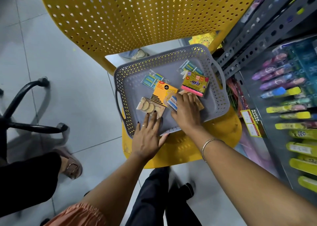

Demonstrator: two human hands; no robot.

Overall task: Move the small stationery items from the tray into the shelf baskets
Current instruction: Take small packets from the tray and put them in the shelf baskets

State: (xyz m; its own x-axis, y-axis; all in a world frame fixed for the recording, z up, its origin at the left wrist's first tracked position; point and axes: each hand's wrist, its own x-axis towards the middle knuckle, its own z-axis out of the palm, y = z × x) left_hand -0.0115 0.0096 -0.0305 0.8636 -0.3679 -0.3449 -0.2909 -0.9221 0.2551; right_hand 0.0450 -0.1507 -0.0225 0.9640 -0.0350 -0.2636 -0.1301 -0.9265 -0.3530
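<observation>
A grey perforated tray (pixel 217 104) rests on the seat of a yellow chair (pixel 180 150). In it lie two clear packets of teal erasers (pixel 151 79) (pixel 190 67), an orange sticky-notes pack (pixel 163 93), a yellow and pink flag pack (pixel 195 84), a clear pack of wooden shapes (pixel 149 106) and a small blue-white packet (pixel 172 102). My left hand (pixel 148 135) lies flat over the tray's near rim, fingertips touching the wooden-shapes pack. My right hand (pixel 187 113) covers a second wooden pack and presses on the blue-white packet; its grip is hidden.
The yellow chair's perforated back (pixel 128 16) rises behind the tray. A grey metal shelf (pixel 257 42) on the right holds rows of pens and highlighters (pixel 281 81). An office chair base (pixel 25 105) stands at the left, another person's sandalled foot (pixel 72 165) below it.
</observation>
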